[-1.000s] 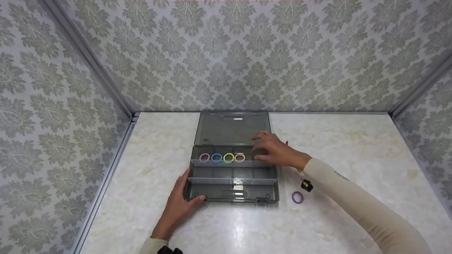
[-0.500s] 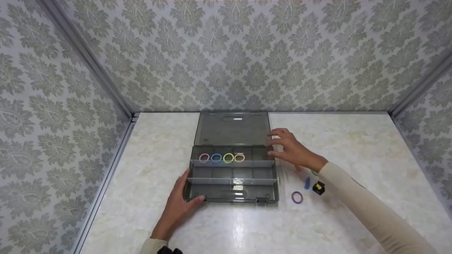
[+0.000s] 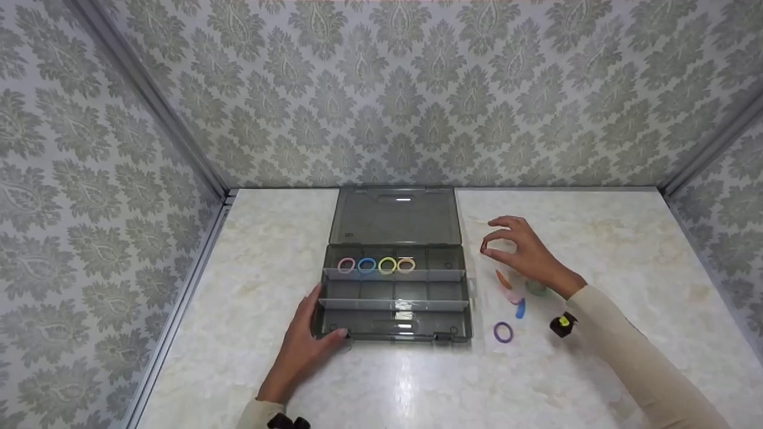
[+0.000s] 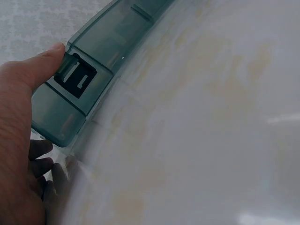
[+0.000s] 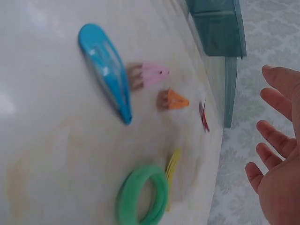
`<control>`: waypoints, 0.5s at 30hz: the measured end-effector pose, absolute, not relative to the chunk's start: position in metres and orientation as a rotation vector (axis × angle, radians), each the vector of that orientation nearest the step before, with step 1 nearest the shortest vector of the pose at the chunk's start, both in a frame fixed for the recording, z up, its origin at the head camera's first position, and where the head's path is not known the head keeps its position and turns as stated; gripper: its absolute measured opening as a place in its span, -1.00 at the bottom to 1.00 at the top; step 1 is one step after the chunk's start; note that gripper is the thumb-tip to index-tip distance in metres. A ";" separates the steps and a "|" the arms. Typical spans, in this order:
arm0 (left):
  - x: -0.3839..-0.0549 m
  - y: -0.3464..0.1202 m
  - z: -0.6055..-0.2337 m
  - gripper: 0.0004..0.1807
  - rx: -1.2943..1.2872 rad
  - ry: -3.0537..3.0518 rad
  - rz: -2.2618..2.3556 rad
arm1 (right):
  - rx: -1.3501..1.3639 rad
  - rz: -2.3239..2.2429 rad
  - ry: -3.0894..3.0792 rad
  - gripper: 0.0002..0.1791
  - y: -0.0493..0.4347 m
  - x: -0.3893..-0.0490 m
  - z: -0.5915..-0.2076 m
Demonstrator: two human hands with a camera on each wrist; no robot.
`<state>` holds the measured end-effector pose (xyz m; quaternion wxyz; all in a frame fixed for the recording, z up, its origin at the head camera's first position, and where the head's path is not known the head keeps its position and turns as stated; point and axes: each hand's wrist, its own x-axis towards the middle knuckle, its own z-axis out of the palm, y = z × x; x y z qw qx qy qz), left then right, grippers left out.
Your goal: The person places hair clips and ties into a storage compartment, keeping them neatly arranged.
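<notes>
A grey see-through compartment box (image 3: 395, 322) lies open on the table, its lid (image 3: 395, 215) folded back. My left hand (image 3: 303, 344) grips the box's front left corner; in the left wrist view the thumb (image 4: 44, 65) lies by a dark latch (image 4: 76, 76). Several hair ties, including a blue one (image 3: 359, 267) and a yellow one (image 3: 380, 267), sit along the back row. Right of the box, my right hand (image 3: 527, 253) hovers with relaxed, parted fingers. A small red hair clip (image 5: 204, 117) lies on the table near them; the right wrist view shows that hand holding nothing.
Right of the box lie a purple hair tie (image 3: 496, 337), a blue snap clip (image 3: 520, 308), an orange claw clip (image 5: 182, 101), a pink one (image 5: 152, 72), a green hair tie (image 5: 126, 201) and a slim yellow piece (image 5: 172, 166). Patterned walls (image 3: 399, 107) enclose the table.
My right hand has moved right, from over the back row's right end to the table beside the box. The left hand keeps its grip on the corner.
</notes>
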<state>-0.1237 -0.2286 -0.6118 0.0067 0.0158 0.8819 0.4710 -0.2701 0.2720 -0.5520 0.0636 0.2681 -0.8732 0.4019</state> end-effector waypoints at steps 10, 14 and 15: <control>-0.124 -0.227 -0.611 0.25 0.009 2.759 1.426 | 0.635 1.266 -2.633 -0.71 0.306 -0.262 -0.569; -0.124 -0.227 -0.611 0.24 0.013 2.759 1.433 | 0.537 1.273 -2.665 -0.67 0.316 -0.258 -0.573; -0.124 -0.227 -0.611 0.24 0.013 2.759 1.433 | 0.506 1.274 -2.679 -0.66 0.318 -0.257 -0.573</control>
